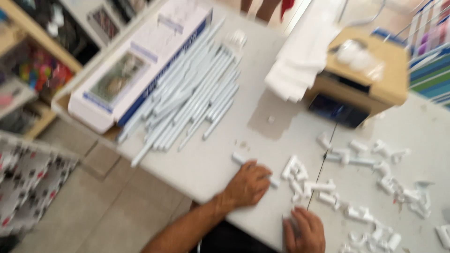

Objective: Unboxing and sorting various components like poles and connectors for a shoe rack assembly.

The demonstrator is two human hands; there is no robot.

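Across the white tabletop (211,164) from you lies a heap of long pale tubes (192,100), just beside a long white box (140,61). Folded white sheets (300,56) lean on a tan cardboard box (365,75) to the right. Small white plastic connectors (375,187) scatter between you and that box, crowding the space near your hands. Your left hand (246,185) rests over a short white tube (241,159), its grip curled loosely on it. Your right hand (304,229) has its grip clenched on a small white piece (287,220) at the tabletop's near edge; blur hides detail.
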